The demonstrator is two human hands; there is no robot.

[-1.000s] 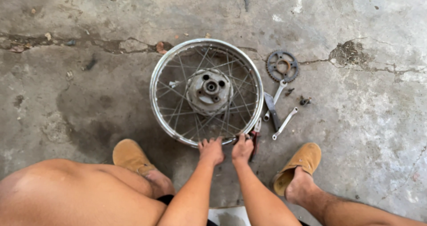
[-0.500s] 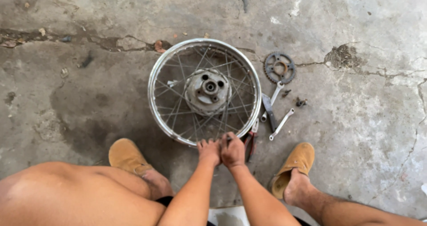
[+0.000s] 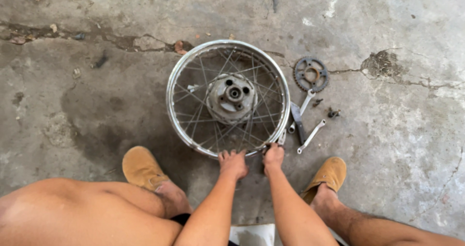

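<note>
A spoked motorcycle wheel (image 3: 175, 76) lies flat on the concrete floor, its drum hub (image 3: 232, 97) in the middle. My left hand (image 3: 233, 162) rests on the near rim with its fingers curled over the edge. My right hand (image 3: 273, 156) is closed in a fist just to the right, against the rim's near right part. A small dark tool tip shows at its thumb side; the rest of that tool is hidden. I am squatting, with tan shoes (image 3: 140, 166) on either side of my arms.
Right of the wheel lie a toothed sprocket (image 3: 310, 74), two silver wrenches (image 3: 311, 135), a dark flat tool (image 3: 296, 122) and small bolts (image 3: 333, 113). A crack runs across the stained floor (image 3: 72, 105). My right shoe (image 3: 329, 176) sits near the wrenches.
Half a second ago my hands were pressed together at the near rim. They have moved apart, the left staying on the rim and the right shifting right.
</note>
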